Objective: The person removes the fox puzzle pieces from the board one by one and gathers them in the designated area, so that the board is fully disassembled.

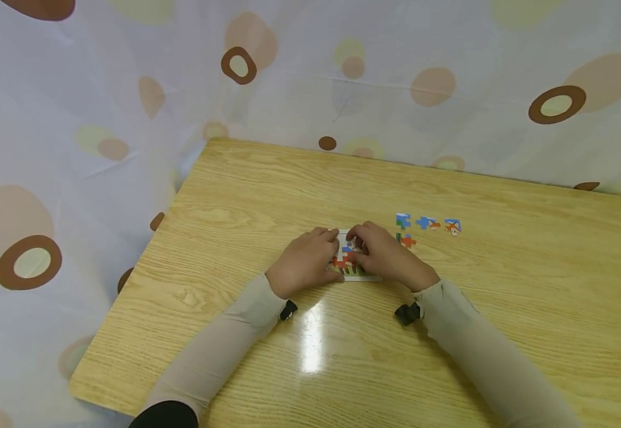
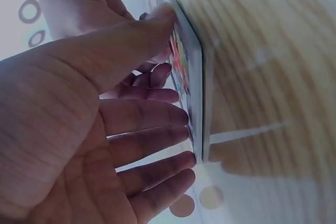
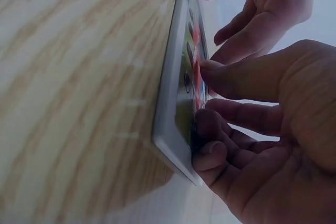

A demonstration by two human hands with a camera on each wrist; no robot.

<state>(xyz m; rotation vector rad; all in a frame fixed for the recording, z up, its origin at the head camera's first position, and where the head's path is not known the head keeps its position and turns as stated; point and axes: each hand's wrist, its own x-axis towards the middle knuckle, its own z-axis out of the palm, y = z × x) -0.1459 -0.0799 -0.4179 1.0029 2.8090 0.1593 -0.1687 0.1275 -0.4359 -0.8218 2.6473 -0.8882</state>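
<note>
A small jigsaw puzzle in a white-edged tray [image 1: 363, 279] lies on the table, its red, blue and green picture partly filled in. My left hand [image 1: 309, 258] rests along the tray's left side. In the left wrist view its fairly straight fingers [image 2: 152, 116] touch the tray's edge while the thumb [image 2: 142, 32] lies over the near rim. Over the picture, my right hand [image 1: 388, 252] bends its fingers and pinches a puzzle piece [image 1: 348, 244] between thumb and forefinger. The right wrist view shows the thumb [image 3: 236, 80] low against the picture; the fingers hide much of the piece.
Beyond the right hand lie loose puzzle pieces: a blue and green one [image 1: 403, 220], a blue one with orange [image 1: 428, 223], one with a fox face [image 1: 452, 226], and a red one [image 1: 408, 241]. A spotted curtain [image 1: 300, 83] hangs behind the wooden table [image 1: 530, 285].
</note>
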